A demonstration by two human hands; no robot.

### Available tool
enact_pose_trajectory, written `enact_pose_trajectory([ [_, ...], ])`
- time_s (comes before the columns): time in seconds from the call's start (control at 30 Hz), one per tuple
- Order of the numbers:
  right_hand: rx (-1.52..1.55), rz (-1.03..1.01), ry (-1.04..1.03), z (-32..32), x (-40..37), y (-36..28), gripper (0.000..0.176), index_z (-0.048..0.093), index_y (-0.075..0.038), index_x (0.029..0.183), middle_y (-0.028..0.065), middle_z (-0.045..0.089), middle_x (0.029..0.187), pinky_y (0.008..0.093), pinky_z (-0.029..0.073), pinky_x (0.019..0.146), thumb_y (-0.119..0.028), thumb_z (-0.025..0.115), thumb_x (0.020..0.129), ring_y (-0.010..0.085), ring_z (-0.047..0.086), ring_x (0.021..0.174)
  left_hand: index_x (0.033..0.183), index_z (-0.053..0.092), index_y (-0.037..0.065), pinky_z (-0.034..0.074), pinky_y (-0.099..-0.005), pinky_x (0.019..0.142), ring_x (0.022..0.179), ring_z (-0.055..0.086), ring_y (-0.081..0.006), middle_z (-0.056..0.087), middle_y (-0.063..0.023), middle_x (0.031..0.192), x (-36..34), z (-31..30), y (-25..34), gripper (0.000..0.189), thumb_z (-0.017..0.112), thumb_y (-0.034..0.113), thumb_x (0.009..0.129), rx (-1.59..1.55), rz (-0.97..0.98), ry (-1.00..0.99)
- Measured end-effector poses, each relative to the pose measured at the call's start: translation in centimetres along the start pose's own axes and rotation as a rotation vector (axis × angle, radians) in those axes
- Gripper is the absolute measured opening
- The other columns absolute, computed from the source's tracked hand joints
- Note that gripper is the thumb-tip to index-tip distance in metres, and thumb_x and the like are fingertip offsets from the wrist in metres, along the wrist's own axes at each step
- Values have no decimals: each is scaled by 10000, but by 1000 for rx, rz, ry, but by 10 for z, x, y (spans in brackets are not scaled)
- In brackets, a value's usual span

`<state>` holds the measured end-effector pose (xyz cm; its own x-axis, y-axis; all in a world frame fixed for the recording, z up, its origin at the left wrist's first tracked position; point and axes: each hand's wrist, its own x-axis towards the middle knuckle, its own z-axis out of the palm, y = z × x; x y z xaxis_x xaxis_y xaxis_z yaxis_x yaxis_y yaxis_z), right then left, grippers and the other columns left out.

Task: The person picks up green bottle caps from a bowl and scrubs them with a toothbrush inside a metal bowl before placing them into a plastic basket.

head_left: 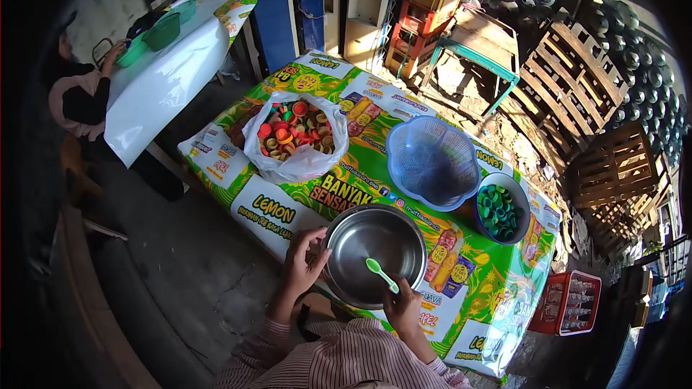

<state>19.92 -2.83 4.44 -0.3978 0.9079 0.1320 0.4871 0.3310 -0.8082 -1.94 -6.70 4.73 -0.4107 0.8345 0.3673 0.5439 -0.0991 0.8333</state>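
Brightly patterned, the table (360,150) is carrying a metal bowl (349,248). At the bowl's left rim, the left hand (300,265) is curving half-open, grip unclear; over the bowl, the right hand (405,311) is holding a green spoon (383,276), seemingly needing clearance from the rim.

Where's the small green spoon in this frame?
In the head view, the green spoon is in the person's right hand, over the right part of the steel bowl, below the blue basket.
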Motion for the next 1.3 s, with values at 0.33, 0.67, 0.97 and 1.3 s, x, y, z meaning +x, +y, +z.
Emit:
enact_pose_trajectory([
  [0.33, 0, 21, 177, 59, 48, -41, 138, 564, -19, 875, 104, 535, 535, 261, 398, 427, -47, 615, 750, 159, 531, 419, 803, 515, 38, 410, -321, 698, 759, 499, -231, 528, -75, 815, 147, -80, -78, 93, 591, 57, 753, 174, 171, 197],
  [0.67, -29, 76, 254, 92, 65, -66, 151, 574, 11, 881, 69, 519, 512, 219, 360, 397, -30, 615, 742, 79, 490, 404, 852, 536, 85, 334, -417, 844, 992, 409, -265, 453, -105, 1005, 266, -27, -159, 341, 710, 218, 592, 921, 265, -148],
  [0.97, 20, 143, 329, 91, 56, -71, 111, 612, -20, 856, -4, 413, 480, 207, 267, 405, -9, 594, 747, 33, 355, 426, 861, 563, 97, 340, -371, 805, 957, 433, -218, 505, -61, 946, 269, -33, -158, 385, 746, 295, 585, 997, 219, -194],
  [1.3, -39, 84, 266, 67, 41, -57, 110, 601, -3, 865, 97, 542, 537, 229, 343, 397, -26, 597, 757, 89, 494, 405, 840, 499, 74, 397, -391, 711, 742, 562, -250, 576, -65, 766, 254, -41, -160, 315, 712, 152, 622, 374, 330, 28],
])
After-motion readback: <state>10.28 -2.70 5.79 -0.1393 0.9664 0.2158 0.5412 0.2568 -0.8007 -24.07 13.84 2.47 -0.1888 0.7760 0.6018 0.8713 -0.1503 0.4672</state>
